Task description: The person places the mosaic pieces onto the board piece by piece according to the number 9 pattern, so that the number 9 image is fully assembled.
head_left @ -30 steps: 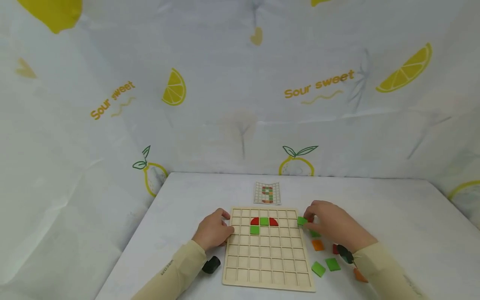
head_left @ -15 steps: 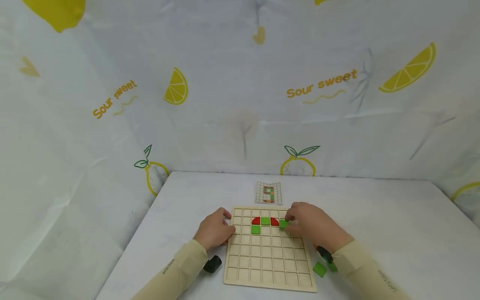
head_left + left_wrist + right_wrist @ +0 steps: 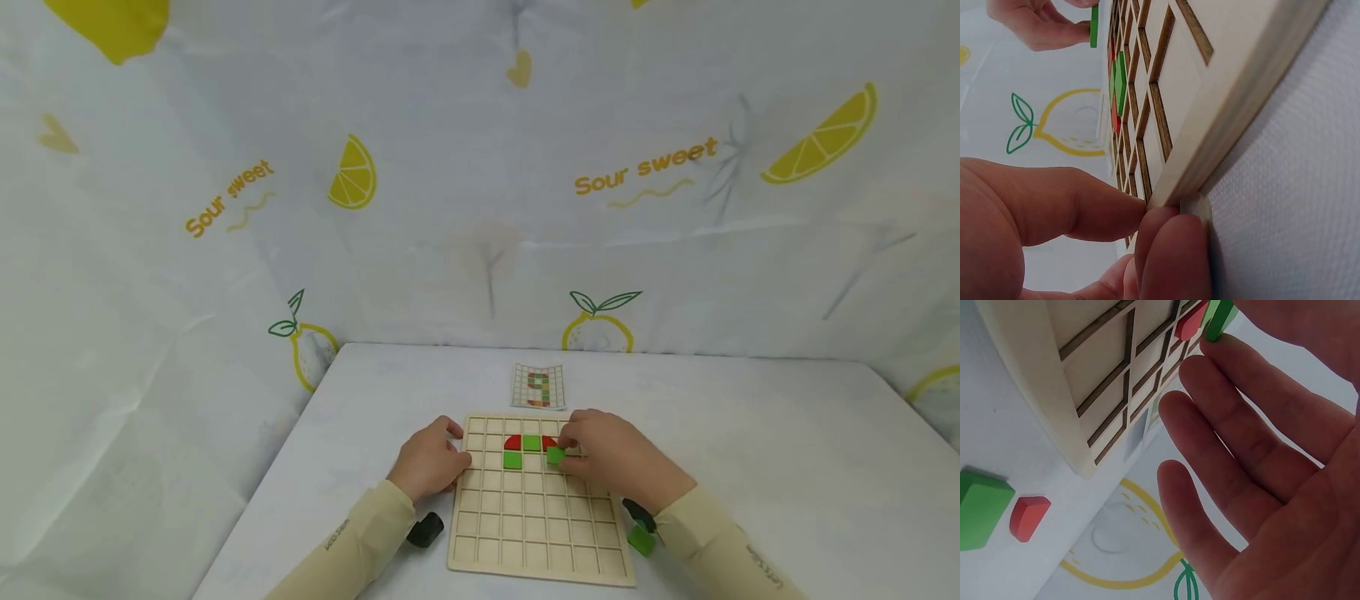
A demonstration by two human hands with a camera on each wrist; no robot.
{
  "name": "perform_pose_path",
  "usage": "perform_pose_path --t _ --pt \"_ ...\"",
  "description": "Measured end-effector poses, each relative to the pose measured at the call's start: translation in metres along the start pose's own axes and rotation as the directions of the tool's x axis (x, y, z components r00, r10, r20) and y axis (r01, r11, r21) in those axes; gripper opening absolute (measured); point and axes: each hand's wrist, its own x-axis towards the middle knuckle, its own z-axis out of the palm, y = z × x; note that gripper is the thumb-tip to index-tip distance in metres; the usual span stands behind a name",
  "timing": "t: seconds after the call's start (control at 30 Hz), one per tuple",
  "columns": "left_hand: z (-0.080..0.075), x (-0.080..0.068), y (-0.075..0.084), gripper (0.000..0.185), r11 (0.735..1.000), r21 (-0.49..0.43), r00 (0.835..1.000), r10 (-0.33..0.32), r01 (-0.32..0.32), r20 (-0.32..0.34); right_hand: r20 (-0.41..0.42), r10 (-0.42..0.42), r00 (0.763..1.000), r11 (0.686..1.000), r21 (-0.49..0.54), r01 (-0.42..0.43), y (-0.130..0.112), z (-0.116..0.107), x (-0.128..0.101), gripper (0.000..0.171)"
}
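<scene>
A pale wooden grid board (image 3: 536, 529) lies on the white table. My left hand (image 3: 426, 456) grips its left edge, the thumb on the rim and fingers curled beneath, as the left wrist view shows. Between thumb and forefinger, my right hand (image 3: 618, 457) pinches a green square tile (image 3: 556, 456), held just above the grid in the left wrist view. Set in the second row are a red quarter-round tile (image 3: 512, 442), a green square (image 3: 531, 442) and another red quarter-round (image 3: 548, 441), partly covered by the held tile. Another green square (image 3: 512, 460) sits under the left red one.
Behind the board lies a small pattern card (image 3: 537, 387) with a coloured figure. Right of the board a loose green tile (image 3: 641, 540) shows by my sleeve. The right wrist view has a loose red piece (image 3: 1029, 519) on the table; my right arm hides other pieces.
My right hand has carried the green tile leftward from the board's right edge to near the right red quarter-round. My left hand has stayed on the board's edge.
</scene>
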Motion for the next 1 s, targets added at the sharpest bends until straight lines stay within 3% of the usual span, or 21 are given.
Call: perform_pose_path --t 1.0 --pt "0.0006 0.0004 -0.0023 0.035 1.0 -0.007 1.0 0.025 -0.025 -0.007 -0.017 -0.041 0.999 0.998 -0.053 0.04 -0.0026 0.0065 0.004 0.009"
